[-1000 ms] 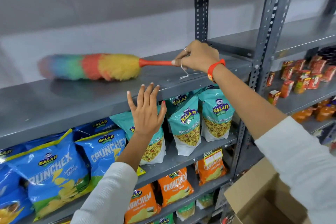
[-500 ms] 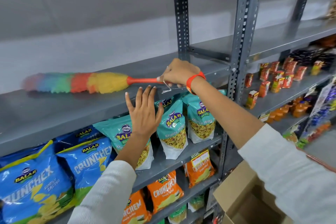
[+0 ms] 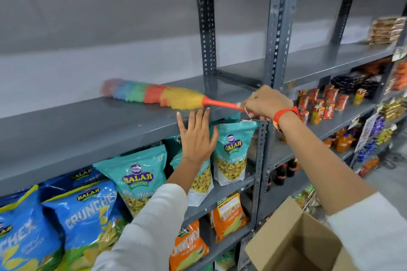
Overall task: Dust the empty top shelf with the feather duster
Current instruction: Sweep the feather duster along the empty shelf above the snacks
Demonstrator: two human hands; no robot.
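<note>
A feather duster (image 3: 154, 94) with a rainbow head and orange handle lies along the empty grey top shelf (image 3: 77, 125). Its fluffy head rests on the shelf surface, left of the upright posts. My right hand (image 3: 267, 101), with an orange wristband, grips the end of the handle at the shelf's right end. My left hand (image 3: 197, 135) is flat with fingers spread, its fingertips against the front edge of that shelf, just below the duster's yellow part. It holds nothing.
Teal and blue snack bags (image 3: 136, 180) fill the shelf below, orange bags (image 3: 229, 215) lower still. Perforated grey posts (image 3: 279, 35) divide the racks. Small red cartons (image 3: 319, 103) and bottles stand on the right rack. An open cardboard box (image 3: 293, 242) sits at lower right.
The duster and my right hand have swept to the right along the shelf. The view has also shifted, showing more of the right rack. My left hand stays at the shelf edge.
</note>
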